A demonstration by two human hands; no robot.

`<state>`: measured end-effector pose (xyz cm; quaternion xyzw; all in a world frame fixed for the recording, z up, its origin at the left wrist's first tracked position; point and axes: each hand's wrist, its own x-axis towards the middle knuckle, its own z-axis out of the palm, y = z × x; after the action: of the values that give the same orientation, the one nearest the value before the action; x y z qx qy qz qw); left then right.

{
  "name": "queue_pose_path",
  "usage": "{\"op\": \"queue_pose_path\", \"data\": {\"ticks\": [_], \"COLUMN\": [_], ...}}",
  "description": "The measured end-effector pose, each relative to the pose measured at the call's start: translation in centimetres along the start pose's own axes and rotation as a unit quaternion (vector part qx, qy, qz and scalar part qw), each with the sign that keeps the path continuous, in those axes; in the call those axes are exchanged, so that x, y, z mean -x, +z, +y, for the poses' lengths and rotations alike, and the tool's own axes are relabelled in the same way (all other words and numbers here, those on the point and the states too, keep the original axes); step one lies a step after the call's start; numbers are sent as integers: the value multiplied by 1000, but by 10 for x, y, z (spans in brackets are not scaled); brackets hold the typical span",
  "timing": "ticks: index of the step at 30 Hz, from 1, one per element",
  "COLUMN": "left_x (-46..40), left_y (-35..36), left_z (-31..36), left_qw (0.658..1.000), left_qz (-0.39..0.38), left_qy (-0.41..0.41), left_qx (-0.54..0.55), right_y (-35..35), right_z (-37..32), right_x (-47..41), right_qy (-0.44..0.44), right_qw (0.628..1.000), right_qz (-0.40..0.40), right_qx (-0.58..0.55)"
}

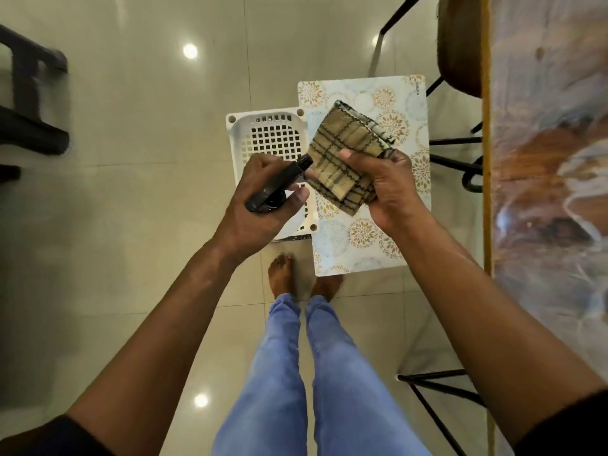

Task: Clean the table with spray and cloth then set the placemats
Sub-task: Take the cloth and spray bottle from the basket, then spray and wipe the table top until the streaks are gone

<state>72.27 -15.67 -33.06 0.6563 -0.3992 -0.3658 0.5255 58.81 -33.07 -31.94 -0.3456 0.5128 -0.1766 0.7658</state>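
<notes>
My left hand [263, 195] grips the black head of a spray bottle [279, 184], nozzle pointing right at a folded beige cloth with dark stripes [342, 159]. My right hand [385, 189] holds that cloth from below, thumb on its face. Both hands hover over a floral placemat [362, 238] that lies flat under them, beside a white perforated basket [273, 133]. The table's patterned top [546, 159] runs along the right edge of the view.
A wooden chair seat [460, 44] with black metal legs stands by the table at upper right. More black legs [437, 396] show at lower right. Dark furniture [29, 103] sits at far left. Glossy tiled floor and my bare feet lie below.
</notes>
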Motion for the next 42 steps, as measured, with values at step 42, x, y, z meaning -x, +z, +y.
{"op": "queue_pose_path", "data": {"ticks": [42], "left_x": [177], "left_y": [365], "left_z": [243], "left_qw": [808], "left_qz": [-547], "left_qy": [-86], "left_qx": [-203], "right_y": [-330], "right_z": [127], "right_x": [472], "right_qy": [-100], "right_qw": [779], "right_qz": [479], "right_qx": [-391]}}
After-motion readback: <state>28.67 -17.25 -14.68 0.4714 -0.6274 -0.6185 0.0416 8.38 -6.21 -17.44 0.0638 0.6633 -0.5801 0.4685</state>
